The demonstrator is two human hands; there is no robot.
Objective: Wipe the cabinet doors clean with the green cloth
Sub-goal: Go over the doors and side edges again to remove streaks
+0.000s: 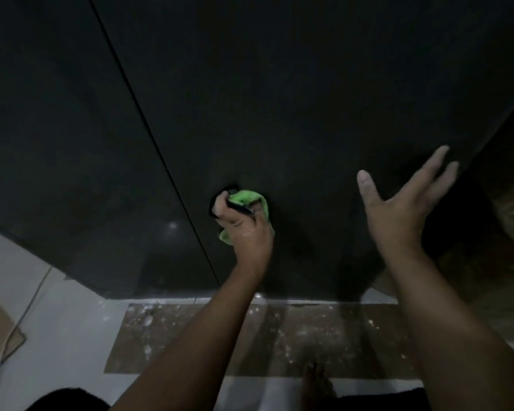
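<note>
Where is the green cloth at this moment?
Head view, centre: the green cloth is bunched in the left hand against the dark cabinet door, just right of the seam between the doors and left of the open right hand.

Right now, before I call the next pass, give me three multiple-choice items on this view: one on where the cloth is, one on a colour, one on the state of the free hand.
1. Where is the green cloth?
A) on the floor
B) in the left hand, against the cabinet door
C) hung over the door's top edge

2. What colour are the doors?
A) white
B) near-black
C) red

3. How is the right hand?
A) open, fingers spread, holding nothing
B) clenched in a fist
C) gripping a spray bottle

Answers:
1 B: the fingers curl round the cloth just right of the seam between the doors.
2 B: both panels read very dark.
3 A: its fingers are straight, with nothing in them.
</note>
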